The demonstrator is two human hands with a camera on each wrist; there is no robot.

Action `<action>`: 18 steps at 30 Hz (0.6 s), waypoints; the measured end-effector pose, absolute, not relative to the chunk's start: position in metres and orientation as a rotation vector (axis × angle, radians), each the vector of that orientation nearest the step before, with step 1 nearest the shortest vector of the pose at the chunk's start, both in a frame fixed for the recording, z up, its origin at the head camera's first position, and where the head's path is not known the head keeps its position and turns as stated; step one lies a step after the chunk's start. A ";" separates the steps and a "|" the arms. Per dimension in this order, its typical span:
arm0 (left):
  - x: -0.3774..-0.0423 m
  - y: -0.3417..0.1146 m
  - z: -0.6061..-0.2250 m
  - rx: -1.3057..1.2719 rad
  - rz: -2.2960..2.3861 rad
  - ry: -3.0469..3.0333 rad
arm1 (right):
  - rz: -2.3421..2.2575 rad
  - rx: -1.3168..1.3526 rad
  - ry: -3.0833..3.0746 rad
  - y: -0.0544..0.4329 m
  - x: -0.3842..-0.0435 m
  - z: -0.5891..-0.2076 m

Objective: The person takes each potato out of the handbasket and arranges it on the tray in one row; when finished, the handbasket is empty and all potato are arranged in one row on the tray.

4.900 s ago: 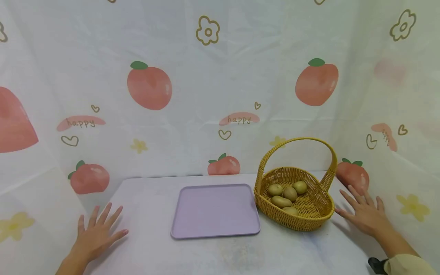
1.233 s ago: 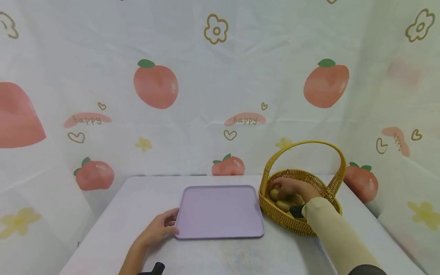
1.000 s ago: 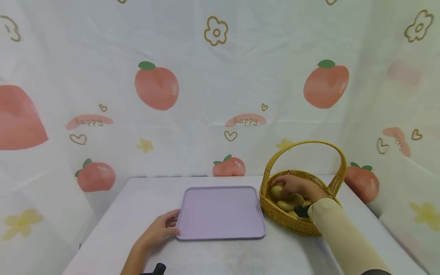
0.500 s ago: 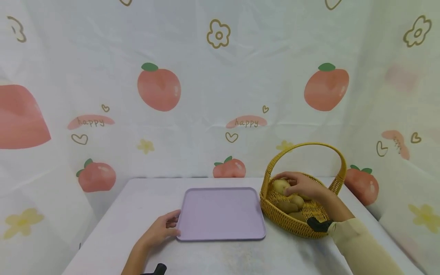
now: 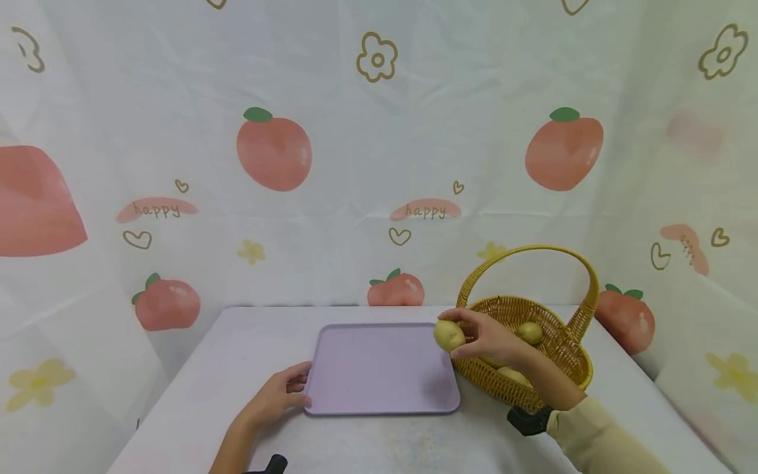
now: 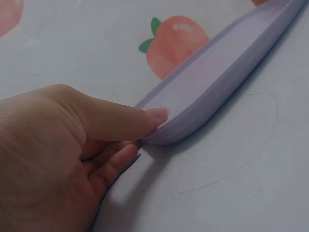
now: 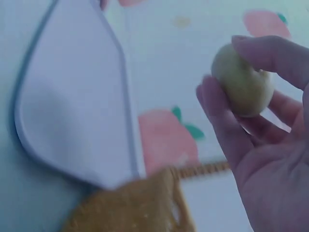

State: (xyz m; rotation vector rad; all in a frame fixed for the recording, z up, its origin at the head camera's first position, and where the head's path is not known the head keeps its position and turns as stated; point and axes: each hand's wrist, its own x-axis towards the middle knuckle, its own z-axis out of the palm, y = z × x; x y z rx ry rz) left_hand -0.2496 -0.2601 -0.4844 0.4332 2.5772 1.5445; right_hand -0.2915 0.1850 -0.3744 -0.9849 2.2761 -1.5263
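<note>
Rounded, smooth, yellowish potato (image 5: 448, 336) pinched between thumb and fingers of right hand (image 5: 485, 339), raised near right edge of flat, low-rimmed lilac tray (image 5: 379, 368). Left hand (image 5: 274, 396) grips tray's left rim, thumb on top. Woven wicker basket (image 5: 494, 384), arched handle; other potatoes (image 5: 529, 332) inside. Versus half-second earlier: held potato now outside basket; left hand unmoved.

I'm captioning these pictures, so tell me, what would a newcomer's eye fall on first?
Probably the pale potato in the right hand, held near the right edge of the lilac tray, beside the wicker basket. Next, likely the big pink peaches printed on the white backdrop behind the table. The left hand grips the tray's left edge.
</note>
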 end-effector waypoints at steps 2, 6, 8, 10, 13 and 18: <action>-0.250 -0.261 -0.485 0.437 1.551 2.572 | -1.503 -1.007 2.307 0.170 -0.291 -0.376; -0.251 -0.261 -0.486 0.436 1.541 2.582 | -1.420 -1.044 2.404 0.139 -0.297 -0.384; -0.251 -0.261 -0.486 0.427 1.528 2.591 | -1.384 -1.033 2.448 0.123 -0.301 -0.391; -0.252 -0.260 -0.487 0.413 1.513 2.601 | -1.361 -1.019 2.475 0.108 -0.304 -0.398; -0.251 -0.259 -0.486 0.386 1.498 2.611 | -1.343 -0.980 2.503 0.085 -0.307 -0.410; -0.249 -0.257 -0.484 0.338 1.499 2.621 | -1.357 -0.963 2.537 0.047 -0.312 -0.433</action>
